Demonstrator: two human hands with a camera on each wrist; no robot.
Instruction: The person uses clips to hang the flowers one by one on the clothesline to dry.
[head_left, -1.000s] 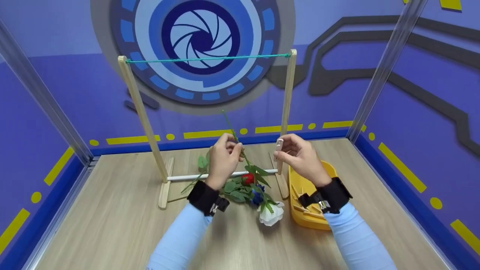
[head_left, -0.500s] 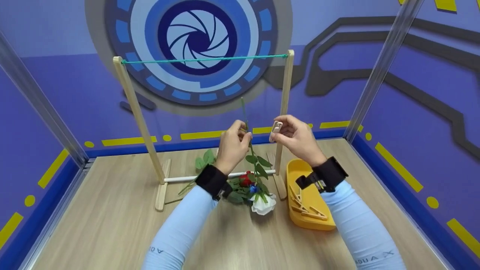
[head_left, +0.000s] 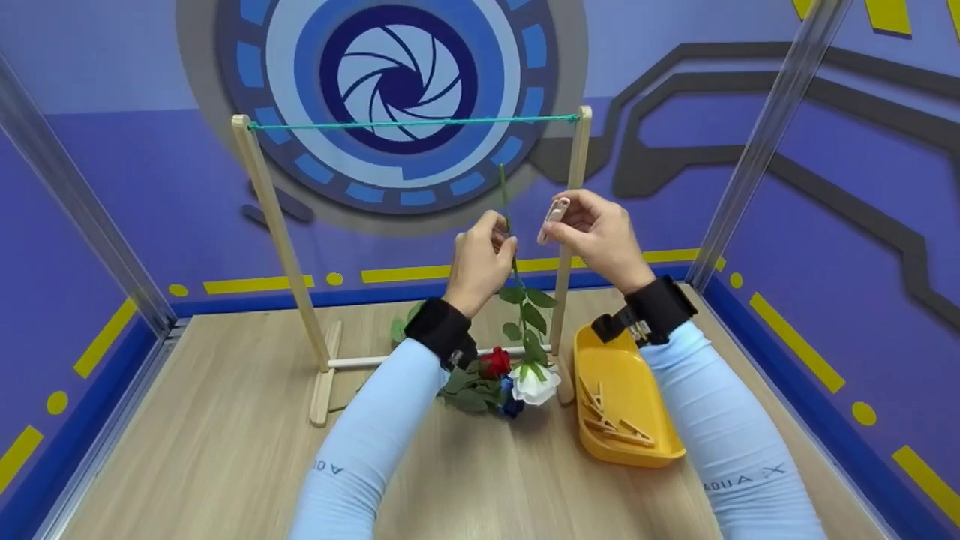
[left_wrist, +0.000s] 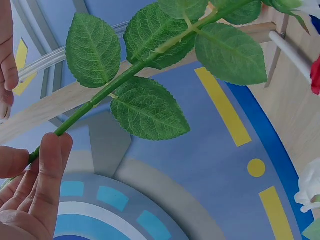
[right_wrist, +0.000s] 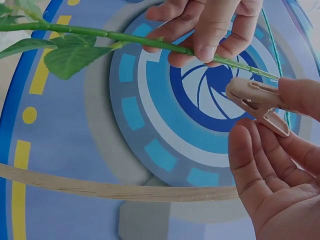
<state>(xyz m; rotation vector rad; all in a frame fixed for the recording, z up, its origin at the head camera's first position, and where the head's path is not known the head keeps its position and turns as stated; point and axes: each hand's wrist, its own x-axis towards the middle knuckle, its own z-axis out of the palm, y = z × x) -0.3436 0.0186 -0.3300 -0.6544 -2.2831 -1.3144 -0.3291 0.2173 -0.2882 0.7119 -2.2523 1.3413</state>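
- My left hand (head_left: 480,259) pinches the green stem (head_left: 508,225) of the white flower (head_left: 535,381) between thumb and fingers, with the bloom hanging head-down just above the table (head_left: 225,450).
- My right hand (head_left: 596,236) pinches a clothespin (head_left: 553,218) between thumb and forefinger, just beside the stem's upper end.
- Both hands are raised below the green string (head_left: 412,122) stretched across the wooden frame (head_left: 281,225).
- A red flower (head_left: 495,361) and a blue flower (head_left: 511,405) lie on the table near the yellow tray (head_left: 637,379) of clothespins.

Left forearm hides part of flower pile (head_left: 480,386); clothespins (head_left: 611,420) in yellow tray (head_left: 660,450) too small to count.
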